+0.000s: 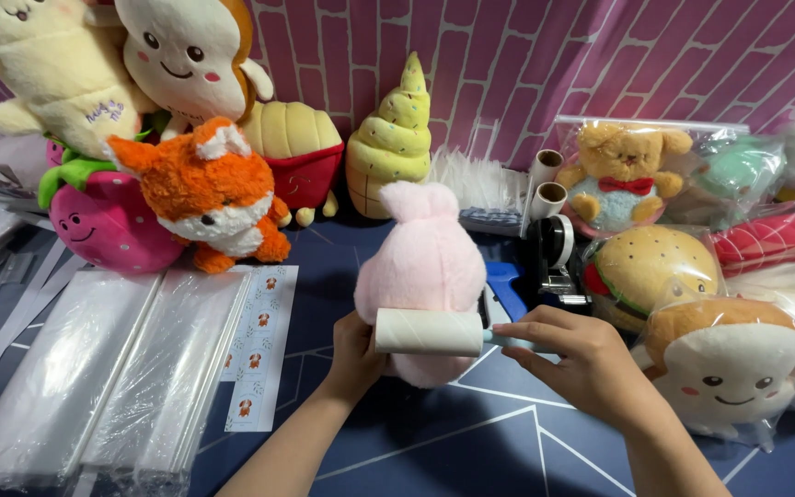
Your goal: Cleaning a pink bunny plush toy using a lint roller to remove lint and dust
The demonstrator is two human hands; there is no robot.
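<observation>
Pink plush toy (430,267) stands upright straight ahead of you, your left hand (357,354) gripping its lower side, while your right hand (581,359) grasps the lint roller (430,332), whose long axis lies crosswise against its front.

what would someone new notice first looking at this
Dead centre, a fluffy pale pink plush toy stands on the dark blue table, steadied from behind by the left hand while the right hand holds a white lint roller against it. Behind on the left, a bright orange plush fox sits among other soft toys, and bagged plush toys fill the right edge before a pink brick-pattern wall.
</observation>
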